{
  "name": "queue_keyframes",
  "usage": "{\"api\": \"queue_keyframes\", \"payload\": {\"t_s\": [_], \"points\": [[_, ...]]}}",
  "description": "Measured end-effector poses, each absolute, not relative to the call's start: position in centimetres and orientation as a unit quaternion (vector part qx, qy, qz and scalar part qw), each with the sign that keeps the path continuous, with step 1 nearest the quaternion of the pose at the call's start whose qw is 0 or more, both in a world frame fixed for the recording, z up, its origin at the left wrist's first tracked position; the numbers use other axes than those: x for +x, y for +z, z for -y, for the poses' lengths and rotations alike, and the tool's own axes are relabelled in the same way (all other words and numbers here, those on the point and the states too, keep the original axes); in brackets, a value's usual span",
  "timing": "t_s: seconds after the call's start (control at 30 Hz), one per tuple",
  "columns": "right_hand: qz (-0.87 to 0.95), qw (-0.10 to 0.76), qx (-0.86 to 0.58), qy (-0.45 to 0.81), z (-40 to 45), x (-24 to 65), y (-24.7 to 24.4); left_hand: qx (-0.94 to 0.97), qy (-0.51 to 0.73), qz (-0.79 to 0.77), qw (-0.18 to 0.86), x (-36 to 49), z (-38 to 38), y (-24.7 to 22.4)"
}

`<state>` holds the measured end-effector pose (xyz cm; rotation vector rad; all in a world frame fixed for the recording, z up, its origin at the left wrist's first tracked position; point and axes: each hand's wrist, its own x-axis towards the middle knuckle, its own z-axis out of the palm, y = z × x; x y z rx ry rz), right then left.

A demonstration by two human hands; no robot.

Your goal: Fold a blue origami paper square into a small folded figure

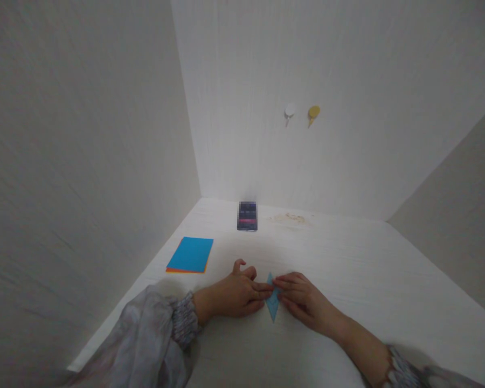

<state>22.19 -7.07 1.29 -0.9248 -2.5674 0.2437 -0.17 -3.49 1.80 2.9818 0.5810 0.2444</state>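
Note:
A light blue sheet of origami paper, folded into a narrow diamond, lies on the table with its points toward and away from me. My left hand is at its left edge, fingertips pressed onto the paper and one finger raised and bent. From the other side, my right hand holds the right edge with its fingers close together. Between them the fingertips cover part of the diamond's upper half. A stack of square origami paper, blue on top with orange edges below, sits beyond my left forearm.
A dark phone-like device with a blurred screen stands near the back wall. Brownish marks stain the white table to its right. White and yellow hooks are on the back wall. Walls enclose the left and right sides.

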Motion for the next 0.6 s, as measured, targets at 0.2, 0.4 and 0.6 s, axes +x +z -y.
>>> {"api": "queue_keyframes", "payload": {"t_s": [0.2, 0.4, 0.6], "points": [[0.895, 0.175, -0.393, 0.117, 6.81, 21.77, 1.18, 0.977, 0.091, -0.185, 0.052, -0.17, 3.35, 1.36], [0.894, 0.114, -0.425, 0.084, 6.48, 21.55, 0.96, 0.976, 0.098, -0.177, 0.082, -0.4, 3.19, 1.07], [0.896, 0.109, -0.424, 0.074, 6.28, 21.77, 0.81, 0.969, 0.117, -0.169, 0.135, -0.74, 3.07, 1.07]]}}
